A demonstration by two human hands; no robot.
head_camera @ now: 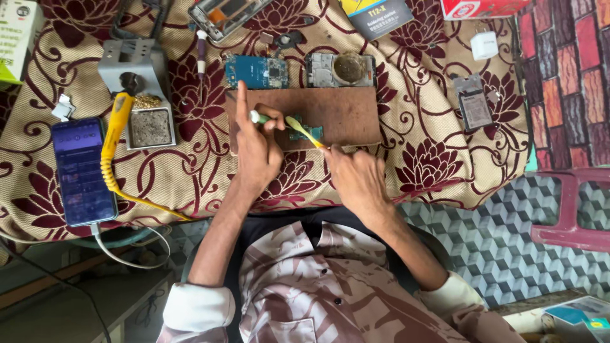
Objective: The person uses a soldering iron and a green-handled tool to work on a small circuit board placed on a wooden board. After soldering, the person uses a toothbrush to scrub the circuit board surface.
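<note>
A brown wooden board (343, 108) lies on a flower-patterned cloth. On its near edge sits a small green circuit board (310, 133). My left hand (255, 149) rests on the wooden board with the index finger pointing up and grips a small green-and-white tube (258, 117). My right hand (356, 174) holds a yellow brush (304, 132), whose head lies on the small circuit board.
A blue circuit board (257, 71) and an opened phone body (339, 69) lie beyond the wooden board. A soldering stand (141, 89) with a yellow iron (117, 124) and a lit phone (81, 168) sit at left. A white charger (484, 45) and a metal part (473, 101) lie at right.
</note>
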